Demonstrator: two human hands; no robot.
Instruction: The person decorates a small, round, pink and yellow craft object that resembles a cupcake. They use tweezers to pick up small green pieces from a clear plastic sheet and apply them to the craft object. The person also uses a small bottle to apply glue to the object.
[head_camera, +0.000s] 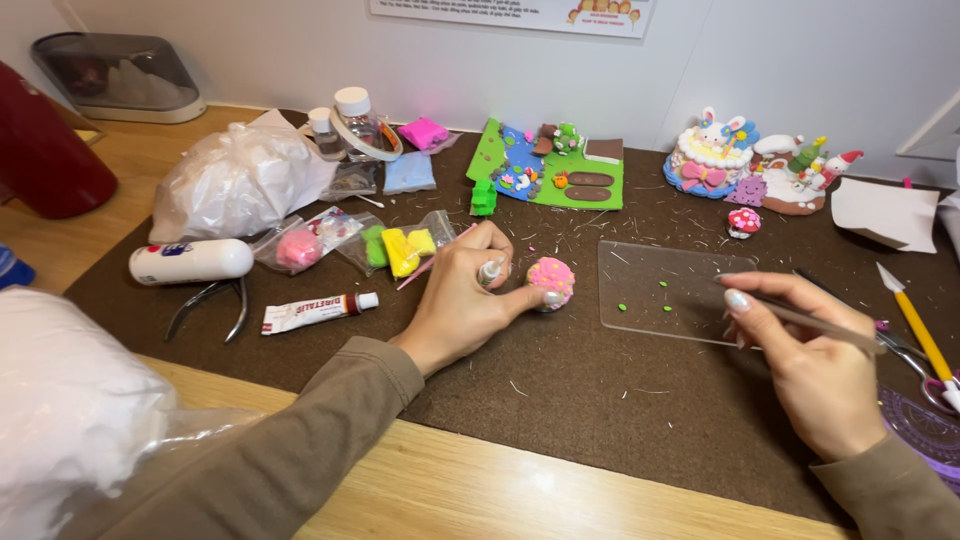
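- Head view, centre of frame: left hand (462, 300) clenches a small glue bottle (491, 270), forefinger touching a pink dotted clay ball (551, 280) on the brown felt mat (600, 390).
- Right of centre: right hand (815, 360) pinches a thin sculpting tool (815, 322), its long axis running left-right, tip pointing left over the clear acrylic sheet (665, 290).

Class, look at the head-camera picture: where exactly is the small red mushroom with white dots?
The red mushroom stands on the brown mat, right of centre, just beyond the clear plastic sheet and in front of the clay cake models.

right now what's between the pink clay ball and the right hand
In the head view, a clear plastic sheet dotted with tiny clay bits lies on the brown mat between the pink clay ball and the right hand; a thin tool's tip reaches over it.
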